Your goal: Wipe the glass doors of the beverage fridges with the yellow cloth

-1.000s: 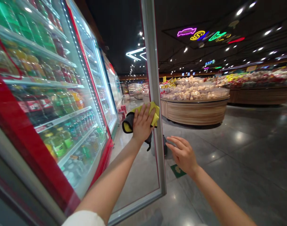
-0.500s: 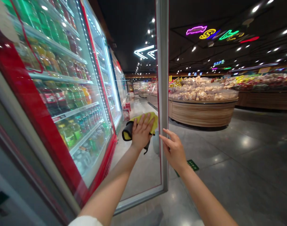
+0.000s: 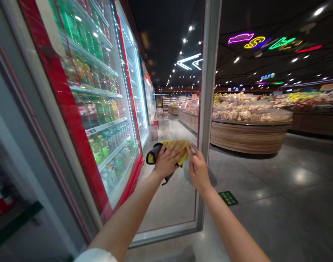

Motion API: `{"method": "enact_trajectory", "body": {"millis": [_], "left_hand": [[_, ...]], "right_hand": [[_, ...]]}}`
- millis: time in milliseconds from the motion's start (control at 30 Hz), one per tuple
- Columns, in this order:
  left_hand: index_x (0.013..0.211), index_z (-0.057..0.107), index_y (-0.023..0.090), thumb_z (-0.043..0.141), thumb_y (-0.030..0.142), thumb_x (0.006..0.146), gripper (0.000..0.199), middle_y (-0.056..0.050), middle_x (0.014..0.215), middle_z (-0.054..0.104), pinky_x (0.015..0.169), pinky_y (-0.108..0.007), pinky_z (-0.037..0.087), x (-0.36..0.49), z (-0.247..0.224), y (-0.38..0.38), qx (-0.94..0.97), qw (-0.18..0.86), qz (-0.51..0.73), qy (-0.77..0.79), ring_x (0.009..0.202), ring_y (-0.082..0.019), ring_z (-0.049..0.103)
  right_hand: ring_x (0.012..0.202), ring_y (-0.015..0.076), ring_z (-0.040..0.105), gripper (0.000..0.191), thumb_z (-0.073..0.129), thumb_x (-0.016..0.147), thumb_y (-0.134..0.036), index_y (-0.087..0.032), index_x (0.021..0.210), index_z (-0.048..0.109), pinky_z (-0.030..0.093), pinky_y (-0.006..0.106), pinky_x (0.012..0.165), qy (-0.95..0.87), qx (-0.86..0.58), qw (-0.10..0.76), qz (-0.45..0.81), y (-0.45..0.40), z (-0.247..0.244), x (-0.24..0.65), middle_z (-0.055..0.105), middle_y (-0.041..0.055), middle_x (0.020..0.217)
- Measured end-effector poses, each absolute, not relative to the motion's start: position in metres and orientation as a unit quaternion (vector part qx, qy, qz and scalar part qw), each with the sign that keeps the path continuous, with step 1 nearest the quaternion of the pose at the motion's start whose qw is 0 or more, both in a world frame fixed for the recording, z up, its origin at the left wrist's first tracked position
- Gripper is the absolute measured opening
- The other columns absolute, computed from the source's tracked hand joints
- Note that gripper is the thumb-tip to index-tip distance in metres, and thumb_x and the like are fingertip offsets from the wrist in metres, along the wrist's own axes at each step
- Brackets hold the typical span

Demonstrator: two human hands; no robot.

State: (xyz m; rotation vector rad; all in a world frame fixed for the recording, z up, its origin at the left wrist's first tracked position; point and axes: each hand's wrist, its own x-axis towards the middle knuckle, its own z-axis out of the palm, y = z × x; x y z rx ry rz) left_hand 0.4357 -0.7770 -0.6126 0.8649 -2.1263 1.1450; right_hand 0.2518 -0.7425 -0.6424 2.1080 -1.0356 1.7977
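Note:
My left hand (image 3: 169,157) presses a folded yellow and dark grey cloth (image 3: 155,150) against the glass of an open cooler door (image 3: 210,69). Its fingers lie extended over the cloth, which is bunched at the left end, with a dark corner hanging below. My right hand (image 3: 199,171) is beside it at the glass's right edge, by the door's grey metal frame. Its index and middle fingers reach out to the cloth's right end, the others are bent. Whether these fingertips touch the cloth or only the glass, I cannot tell.
To the left stands a red-framed drinks cooler (image 3: 84,153) with lit shelves of bottles (image 3: 87,111). Beyond the door is a rounded wooden display counter (image 3: 248,138) heaped with packaged goods. A green exit sign (image 3: 228,198) lies on the grey floor (image 3: 265,218).
My right hand has moved left from the door frame to the cloth's right end. The cloth under my left hand has shifted slightly down relative to the door. The view has turned a little left.

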Motion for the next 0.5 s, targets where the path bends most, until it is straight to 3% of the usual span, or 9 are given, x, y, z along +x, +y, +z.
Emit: {"method": "enact_trajectory", "body": {"millis": [100,200,367,500], "left_hand": [[0.157,0.037,0.032,0.064,0.041,0.091,0.072,-0.006,0.164,0.036,0.130,-0.054,0.002,0.460,-0.593,-0.770,0.403,0.393,0.426,-0.708,0.156,-0.029,0.024],[0.159,0.034,0.030,0.063,0.039,0.092,0.074,-0.007,0.166,0.030,0.129,-0.057,0.002,0.483,-0.617,-0.758,0.444,0.451,0.431,-0.643,0.158,-0.030,0.017],[0.157,0.038,0.033,0.065,0.038,0.090,0.072,-0.002,0.158,0.045,0.130,-0.049,-0.005,0.497,-0.664,-0.746,0.358,0.327,0.475,-0.735,0.158,-0.023,0.015],[0.154,0.043,0.036,0.064,0.039,0.091,0.066,-0.001,0.158,0.047,0.131,-0.046,-0.004,0.512,-0.637,-0.747,0.366,0.306,0.464,-0.746,0.156,-0.024,0.025]], "right_hand": [[0.148,0.0273,0.042,0.062,0.039,0.094,-0.005,-0.027,0.152,0.048,0.045,0.053,0.117,-0.352,0.708,0.113,0.601,-0.744,-0.644,0.258,0.044,0.0140,0.158],[0.153,0.0302,0.034,0.065,0.042,0.094,-0.004,-0.030,0.154,0.044,0.044,0.056,0.118,-0.373,0.711,0.136,0.580,-0.744,-0.653,0.265,0.034,0.0119,0.165],[0.156,0.0363,0.020,0.078,0.044,0.089,0.004,-0.032,0.158,0.036,0.050,0.057,0.111,-0.414,0.714,0.184,0.535,-0.743,-0.668,0.279,0.005,0.0099,0.173],[0.155,0.0405,0.023,0.082,0.046,0.087,0.006,-0.032,0.159,0.034,0.051,0.060,0.110,-0.432,0.710,0.207,0.516,-0.746,-0.672,0.279,0.000,0.0095,0.173]]}}
